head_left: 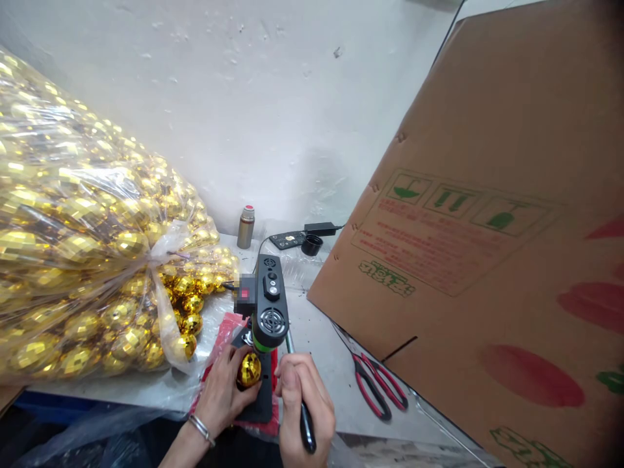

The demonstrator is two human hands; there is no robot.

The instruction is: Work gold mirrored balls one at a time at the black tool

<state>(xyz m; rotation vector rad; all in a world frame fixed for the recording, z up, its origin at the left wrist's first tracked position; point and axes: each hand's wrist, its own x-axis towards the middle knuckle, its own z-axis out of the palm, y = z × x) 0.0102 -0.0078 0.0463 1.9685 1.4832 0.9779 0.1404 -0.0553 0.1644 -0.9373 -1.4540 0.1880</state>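
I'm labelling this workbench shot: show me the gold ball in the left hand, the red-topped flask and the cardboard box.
Gold ball (250, 369), head view: middle of its faceted surface.
Red-topped flask (246, 231), head view: its metallic body.
Cardboard box (468, 221), head view: its printed side.

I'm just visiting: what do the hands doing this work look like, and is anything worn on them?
They are a person's two bare hands, with no gloves or cables. The left hand has a shiny silver-coloured bangle at the wrist, and no sleeve shows there. The right hand shows no bracelet or sleeve, though the picture's edge cuts it off.
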